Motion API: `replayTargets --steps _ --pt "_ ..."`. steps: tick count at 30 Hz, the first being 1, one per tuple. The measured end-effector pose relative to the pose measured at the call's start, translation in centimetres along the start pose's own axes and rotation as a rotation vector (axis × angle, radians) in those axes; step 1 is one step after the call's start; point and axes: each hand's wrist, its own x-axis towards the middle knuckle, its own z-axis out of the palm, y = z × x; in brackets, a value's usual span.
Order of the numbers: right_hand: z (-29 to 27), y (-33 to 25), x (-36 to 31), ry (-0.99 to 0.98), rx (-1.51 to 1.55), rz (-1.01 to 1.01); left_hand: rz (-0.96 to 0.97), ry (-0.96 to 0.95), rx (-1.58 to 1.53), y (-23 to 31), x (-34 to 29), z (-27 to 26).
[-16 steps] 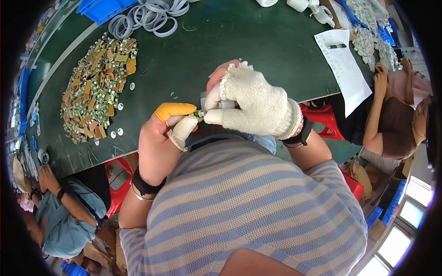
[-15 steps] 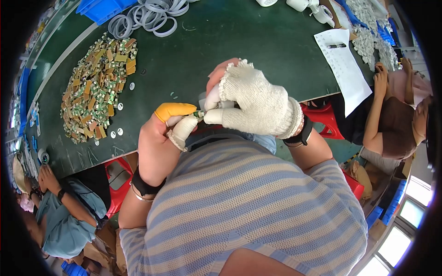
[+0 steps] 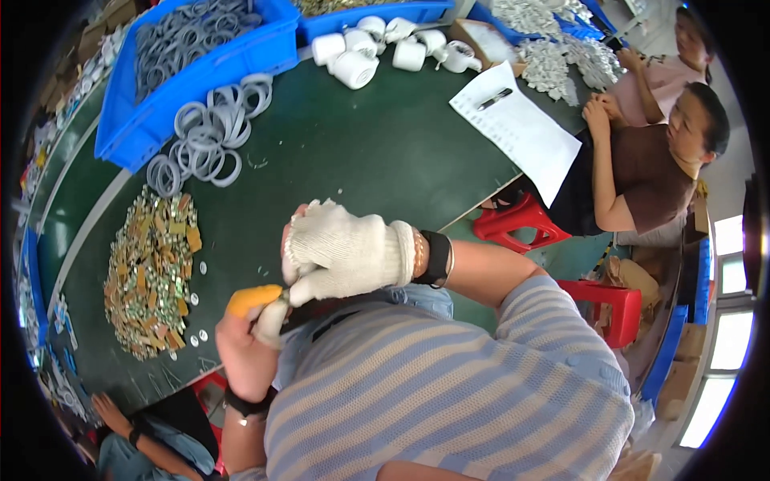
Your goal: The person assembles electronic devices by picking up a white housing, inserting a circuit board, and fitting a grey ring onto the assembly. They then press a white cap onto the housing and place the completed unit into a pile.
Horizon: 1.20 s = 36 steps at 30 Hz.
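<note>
My left hand (image 3: 242, 341) is closed near the table's front edge, with a yellow cover on the index finger and a white one on the thumb. Between those fingertips sits a small green circuit board (image 3: 285, 296), of which only a sliver shows. My right hand (image 3: 349, 255), in a cream knitted glove, is closed and meets the left fingertips there. Its glove hides what its fingers grip. To the left on the green table lies a heap of small green and tan circuit boards (image 3: 151, 276).
Grey rings (image 3: 204, 138) lie beyond the heap, beside a blue bin (image 3: 112, 144) of more rings. White plastic housings (image 3: 353, 69) stand at the back. A paper sheet (image 3: 525, 132) with a pen (image 3: 495, 99) overhangs the right edge, near a red stool (image 3: 521, 228) and two seated people.
The view has swung, so the table's back comes into sight and my hands appear lower and farther left. Both hands stay together; the circuit board is now more covered.
</note>
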Motion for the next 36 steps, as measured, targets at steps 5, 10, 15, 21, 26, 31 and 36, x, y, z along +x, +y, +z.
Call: replayTargets --steps 5,10,15,21,26,31,36 --pt "-10.8 9.4 0.8 0.581 -0.206 0.364 -0.106 0.384 -0.033 2.5 -2.5 -11.5" --pt "-22.5 23.9 -5.2 0.739 -0.485 1.065 -0.127 0.642 0.045 -1.6 -4.3 -26.7" --pt "-21.0 21.7 -2.0 0.248 -0.665 0.785 -0.245 0.668 0.008 -15.3 -4.1 -39.5" --pt "-16.4 15.7 -3.8 0.235 -0.310 0.792 -0.391 0.662 0.054 -14.5 -2.3 -34.8" --pt "-10.1 14.8 -2.9 0.342 -0.371 0.625 -0.120 0.445 0.000 -1.6 -1.5 -17.8" --pt "-7.5 12.4 0.0 0.403 -0.421 0.604 -0.082 0.131 -0.193 -1.2 -2.3 -7.9" --pt "-5.5 8.9 3.2 0.210 0.214 0.549 -0.098 -0.017 -0.297 -0.2 -0.7 -2.2"
